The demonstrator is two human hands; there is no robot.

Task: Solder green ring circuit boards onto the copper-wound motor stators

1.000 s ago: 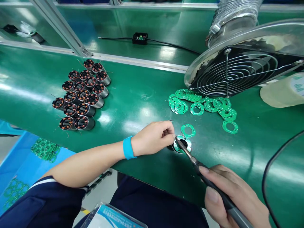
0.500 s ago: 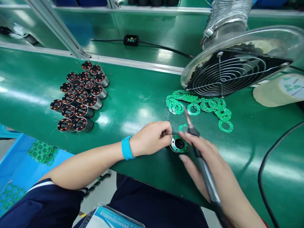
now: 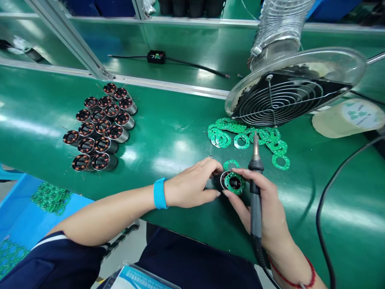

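Observation:
My left hand (image 3: 194, 184), a blue band on its wrist, curls around the left side of a cylindrical motor stator (image 3: 223, 180). My right hand (image 3: 272, 206) has a soldering iron (image 3: 255, 208) lodged in it, the metal tip pointing up and away. Thumb and index finger of that same hand pinch a green ring-shaped circuit board (image 3: 230, 188), which sits off-centre to the right over the stator's open top. Just behind lies a loose ring board (image 3: 231, 163). The far sides of the stator are hidden by my fingers.
Several upright stators (image 3: 102, 126) with thin wires stand at left. Loose green ring boards (image 3: 241, 141) lie below a fume extractor (image 3: 273, 100). At right are a yellowish roll (image 3: 345, 120) and a black cable (image 3: 321, 216). A blue bin (image 3: 81, 206) holds more boards.
The ring board has shifted right on the stator, baring part of the stator's rim and windings. My right hand's soldering iron has swung more upright and to the right. My left thumb has extended.

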